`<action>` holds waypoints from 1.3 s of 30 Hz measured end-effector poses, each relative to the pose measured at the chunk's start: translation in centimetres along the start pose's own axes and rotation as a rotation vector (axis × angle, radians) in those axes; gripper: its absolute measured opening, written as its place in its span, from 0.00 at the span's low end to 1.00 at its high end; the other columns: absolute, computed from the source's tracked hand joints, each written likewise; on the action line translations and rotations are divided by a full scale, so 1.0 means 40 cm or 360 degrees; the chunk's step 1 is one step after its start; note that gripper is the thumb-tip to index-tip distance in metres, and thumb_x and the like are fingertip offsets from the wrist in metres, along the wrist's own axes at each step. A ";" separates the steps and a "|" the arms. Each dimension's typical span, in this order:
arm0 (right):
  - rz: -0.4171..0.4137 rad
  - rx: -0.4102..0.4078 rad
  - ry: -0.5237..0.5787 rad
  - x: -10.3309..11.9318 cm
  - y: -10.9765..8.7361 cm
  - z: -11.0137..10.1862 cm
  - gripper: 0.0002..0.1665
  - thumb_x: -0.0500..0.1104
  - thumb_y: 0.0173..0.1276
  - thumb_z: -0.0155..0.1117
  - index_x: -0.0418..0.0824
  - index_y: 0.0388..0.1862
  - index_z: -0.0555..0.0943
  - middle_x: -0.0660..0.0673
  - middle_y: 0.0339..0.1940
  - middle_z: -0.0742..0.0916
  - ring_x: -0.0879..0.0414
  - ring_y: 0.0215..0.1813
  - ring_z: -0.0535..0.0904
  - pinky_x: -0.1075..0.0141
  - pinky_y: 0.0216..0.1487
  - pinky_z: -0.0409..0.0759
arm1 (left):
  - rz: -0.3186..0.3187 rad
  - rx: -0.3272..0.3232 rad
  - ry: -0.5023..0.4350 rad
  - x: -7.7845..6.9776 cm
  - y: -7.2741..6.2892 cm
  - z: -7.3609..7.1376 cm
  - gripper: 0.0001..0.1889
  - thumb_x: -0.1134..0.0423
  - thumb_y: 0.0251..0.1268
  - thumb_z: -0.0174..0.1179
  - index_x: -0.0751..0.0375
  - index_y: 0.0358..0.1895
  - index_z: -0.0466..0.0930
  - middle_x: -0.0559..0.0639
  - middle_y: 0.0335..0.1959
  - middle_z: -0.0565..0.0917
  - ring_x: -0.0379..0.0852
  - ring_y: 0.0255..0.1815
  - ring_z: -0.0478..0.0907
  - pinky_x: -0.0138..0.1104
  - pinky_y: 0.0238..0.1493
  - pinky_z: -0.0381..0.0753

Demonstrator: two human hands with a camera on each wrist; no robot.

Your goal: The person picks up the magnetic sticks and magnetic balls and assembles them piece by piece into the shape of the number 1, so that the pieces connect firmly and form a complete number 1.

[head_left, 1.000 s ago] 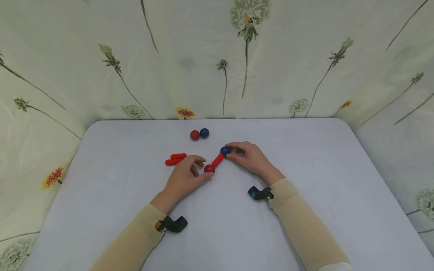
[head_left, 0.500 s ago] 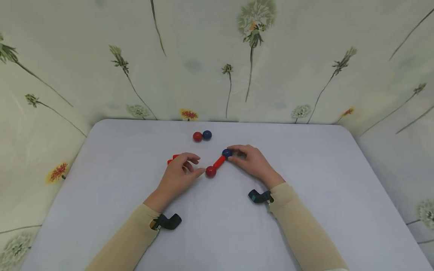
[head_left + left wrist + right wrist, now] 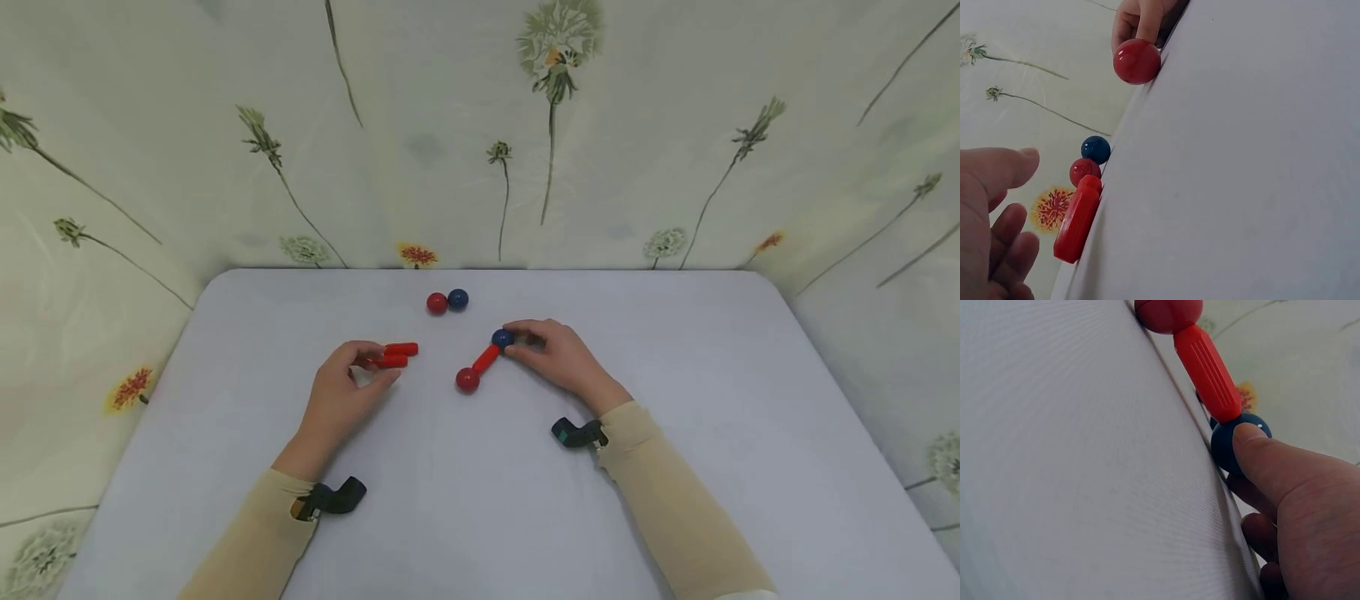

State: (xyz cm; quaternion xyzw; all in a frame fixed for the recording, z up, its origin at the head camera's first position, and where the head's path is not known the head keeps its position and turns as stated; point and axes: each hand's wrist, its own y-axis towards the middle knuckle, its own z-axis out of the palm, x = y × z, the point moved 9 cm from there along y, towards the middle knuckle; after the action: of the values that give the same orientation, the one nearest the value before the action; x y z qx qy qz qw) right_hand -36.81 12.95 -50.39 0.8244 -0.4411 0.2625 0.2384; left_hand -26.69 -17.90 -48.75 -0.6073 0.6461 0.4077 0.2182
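Observation:
My right hand pinches a blue ball between thumb and fingers. From that ball a ridged red rod runs to a red ball, the three joined in a line like a dumbbell on the white table. My left hand is at two loose red rods lying side by side, the farther rod and the nearer rod. Its fingers overlap their left ends in the head view. The left wrist view shows its thumb and fingers spread apart, with nothing between them.
Toward the back edge of the white table, a second red ball and a second blue ball sit against each other. A flower-printed cloth hangs behind the table and along its sides.
My left hand has left the red ball of the joined piece and moved left to the loose red rods. The right hand keeps its pinch on the blue ball.

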 end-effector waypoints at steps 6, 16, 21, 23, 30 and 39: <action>0.0001 0.0001 -0.0002 -0.004 0.001 0.002 0.26 0.64 0.66 0.65 0.58 0.60 0.81 0.58 0.51 0.83 0.60 0.48 0.76 0.59 0.51 0.75 | 0.0041 -0.0097 0.0089 0.015 0.007 -0.019 0.18 0.56 0.58 0.71 0.53 0.52 0.82 0.48 0.47 0.80 0.47 0.50 0.73 0.45 0.49 0.72; 0.0016 0.0012 0.0002 -0.005 0.001 0.001 0.25 0.61 0.66 0.66 0.58 0.61 0.81 0.59 0.51 0.83 0.60 0.48 0.76 0.59 0.52 0.75 | -0.0032 0.0030 0.0221 0.032 0.013 0.006 0.20 0.52 0.61 0.69 0.52 0.54 0.82 0.49 0.52 0.81 0.51 0.57 0.72 0.50 0.56 0.70; -0.0008 0.0020 0.0011 0.007 0.001 -0.001 0.25 0.60 0.67 0.66 0.56 0.61 0.81 0.57 0.52 0.84 0.58 0.48 0.76 0.58 0.52 0.75 | 0.0033 0.0015 0.0238 0.021 0.011 0.004 0.16 0.55 0.60 0.70 0.55 0.50 0.84 0.50 0.47 0.82 0.52 0.53 0.74 0.50 0.56 0.68; -0.0013 0.0022 0.0013 0.009 0.000 -0.001 0.25 0.59 0.67 0.66 0.55 0.61 0.81 0.56 0.52 0.84 0.58 0.48 0.76 0.58 0.52 0.75 | 0.0038 0.0013 0.0249 0.019 0.010 0.005 0.15 0.55 0.60 0.70 0.55 0.49 0.84 0.50 0.46 0.83 0.51 0.51 0.74 0.50 0.54 0.68; -0.0005 0.0031 0.0010 0.008 0.000 0.001 0.25 0.58 0.67 0.67 0.55 0.62 0.81 0.56 0.51 0.84 0.58 0.48 0.76 0.58 0.51 0.75 | 0.0035 0.0028 0.0356 0.016 0.007 0.010 0.15 0.53 0.61 0.70 0.54 0.48 0.85 0.50 0.43 0.83 0.52 0.48 0.73 0.54 0.52 0.63; -0.0011 0.0024 0.0010 0.004 0.001 0.001 0.25 0.59 0.67 0.66 0.55 0.61 0.81 0.56 0.50 0.84 0.58 0.47 0.76 0.58 0.51 0.75 | -0.0003 0.0063 0.0385 0.020 0.007 0.017 0.15 0.52 0.60 0.70 0.52 0.48 0.85 0.48 0.41 0.84 0.53 0.52 0.70 0.55 0.53 0.59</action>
State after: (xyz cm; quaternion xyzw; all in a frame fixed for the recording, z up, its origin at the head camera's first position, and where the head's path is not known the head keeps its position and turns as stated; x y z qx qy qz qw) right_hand -36.75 12.80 -50.31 0.8269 -0.4355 0.2676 0.2345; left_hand -27.24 -17.87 -49.67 -0.6483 0.6749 0.3185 0.1510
